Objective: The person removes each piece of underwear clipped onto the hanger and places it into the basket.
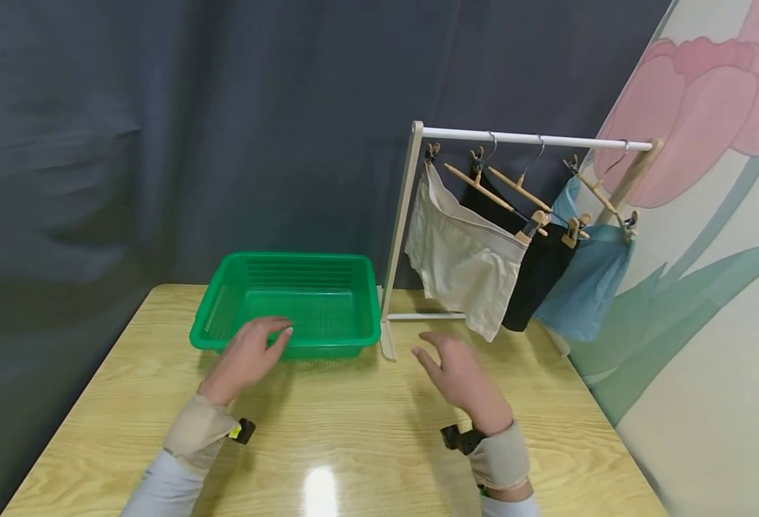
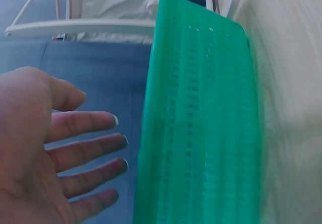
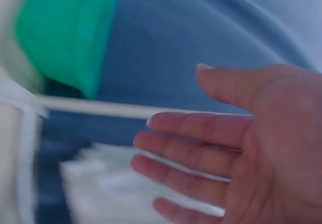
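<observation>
Over the near left part of the green plastic basket (image 1: 308,352) my left hand (image 1: 246,359) hovers, fingers loosely extended and holding nothing. In the left wrist view the slotted side of the basket (image 2: 201,113) stands beside that hand's spread fingers. To the right, my right hand (image 1: 463,377) is above the table in front of the clothes rack (image 1: 400,222), also holding nothing. White shorts (image 1: 463,266), a black garment (image 1: 534,280) and a light blue garment (image 1: 582,287) hang on clip hangers from the rack's white rail. The right wrist view is blurred; white fabric (image 3: 110,189) shows behind the fingers.
The wooden table (image 1: 353,445) carries the basket at back left and the rack at back right. A dark curtain (image 1: 276,129) hangs behind them. A wall painted with pink flowers (image 1: 696,323) borders the table's right side.
</observation>
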A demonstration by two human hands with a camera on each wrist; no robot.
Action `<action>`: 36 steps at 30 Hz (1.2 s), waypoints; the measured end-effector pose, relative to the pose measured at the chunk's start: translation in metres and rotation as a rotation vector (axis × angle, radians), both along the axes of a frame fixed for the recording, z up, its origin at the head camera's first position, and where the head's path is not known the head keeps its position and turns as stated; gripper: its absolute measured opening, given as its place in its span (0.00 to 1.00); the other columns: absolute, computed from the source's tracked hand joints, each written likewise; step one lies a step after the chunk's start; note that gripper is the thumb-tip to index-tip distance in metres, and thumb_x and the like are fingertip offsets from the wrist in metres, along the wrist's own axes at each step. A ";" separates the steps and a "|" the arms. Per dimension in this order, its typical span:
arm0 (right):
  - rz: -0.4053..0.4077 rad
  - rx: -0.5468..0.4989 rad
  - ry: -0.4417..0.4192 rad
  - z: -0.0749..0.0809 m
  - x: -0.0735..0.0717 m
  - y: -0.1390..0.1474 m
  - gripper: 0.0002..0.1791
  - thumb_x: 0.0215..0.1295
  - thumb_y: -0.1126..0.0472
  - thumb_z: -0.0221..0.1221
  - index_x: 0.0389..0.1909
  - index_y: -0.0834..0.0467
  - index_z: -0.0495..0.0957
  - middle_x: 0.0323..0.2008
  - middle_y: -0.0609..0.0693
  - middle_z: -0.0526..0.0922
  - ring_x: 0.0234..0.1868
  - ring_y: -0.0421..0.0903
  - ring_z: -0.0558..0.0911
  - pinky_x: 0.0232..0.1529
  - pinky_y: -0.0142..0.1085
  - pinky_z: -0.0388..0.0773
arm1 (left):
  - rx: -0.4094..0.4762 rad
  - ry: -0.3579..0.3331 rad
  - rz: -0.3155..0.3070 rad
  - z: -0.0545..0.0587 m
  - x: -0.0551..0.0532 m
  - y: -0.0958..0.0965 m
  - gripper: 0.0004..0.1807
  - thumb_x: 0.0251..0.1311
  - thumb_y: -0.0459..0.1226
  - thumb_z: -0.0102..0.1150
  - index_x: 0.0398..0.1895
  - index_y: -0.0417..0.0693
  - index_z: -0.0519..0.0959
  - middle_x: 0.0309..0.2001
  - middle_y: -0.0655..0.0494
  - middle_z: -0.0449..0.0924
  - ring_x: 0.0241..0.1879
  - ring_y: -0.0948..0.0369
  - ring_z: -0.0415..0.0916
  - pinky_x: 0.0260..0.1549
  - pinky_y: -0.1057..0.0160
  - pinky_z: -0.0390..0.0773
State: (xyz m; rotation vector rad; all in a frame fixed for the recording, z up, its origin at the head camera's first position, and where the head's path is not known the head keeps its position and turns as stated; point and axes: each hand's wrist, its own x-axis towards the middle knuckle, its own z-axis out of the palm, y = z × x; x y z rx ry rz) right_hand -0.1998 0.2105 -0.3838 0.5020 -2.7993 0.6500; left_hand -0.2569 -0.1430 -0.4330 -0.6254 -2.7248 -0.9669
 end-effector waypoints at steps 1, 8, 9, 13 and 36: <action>-0.003 -0.014 0.048 0.012 0.000 0.006 0.20 0.75 0.58 0.58 0.58 0.69 0.80 0.56 0.66 0.83 0.59 0.64 0.80 0.60 0.57 0.75 | 0.012 -0.012 -0.030 0.003 -0.005 0.004 0.21 0.78 0.42 0.50 0.63 0.37 0.79 0.64 0.39 0.77 0.66 0.39 0.72 0.62 0.37 0.71; 0.014 -0.202 0.562 0.087 -0.021 0.048 0.10 0.71 0.69 0.60 0.46 0.69 0.85 0.56 0.66 0.82 0.61 0.65 0.76 0.64 0.59 0.68 | 0.232 -0.145 -0.184 0.016 -0.046 0.040 0.21 0.78 0.42 0.49 0.65 0.41 0.78 0.65 0.42 0.77 0.67 0.43 0.72 0.64 0.39 0.71; 0.013 -0.217 0.620 0.095 -0.026 0.054 0.10 0.71 0.69 0.59 0.45 0.69 0.85 0.55 0.65 0.83 0.61 0.64 0.76 0.65 0.58 0.67 | 0.264 -0.163 -0.197 0.015 -0.052 0.047 0.21 0.78 0.42 0.50 0.65 0.42 0.78 0.65 0.43 0.77 0.66 0.43 0.72 0.64 0.40 0.71; -0.034 -0.277 0.764 0.120 -0.044 0.071 0.11 0.72 0.68 0.57 0.42 0.68 0.87 0.52 0.63 0.85 0.58 0.62 0.77 0.61 0.56 0.69 | 0.351 -0.232 -0.227 0.009 -0.072 0.077 0.21 0.77 0.40 0.51 0.67 0.41 0.76 0.66 0.42 0.76 0.66 0.45 0.72 0.65 0.43 0.71; -0.290 0.233 0.451 0.156 -0.093 0.080 0.18 0.72 0.62 0.58 0.56 0.67 0.81 0.44 0.68 0.86 0.42 0.66 0.83 0.44 0.60 0.76 | 0.401 -0.235 -0.165 0.003 -0.116 0.175 0.35 0.80 0.45 0.42 0.82 0.43 0.47 0.80 0.39 0.51 0.77 0.44 0.53 0.72 0.43 0.61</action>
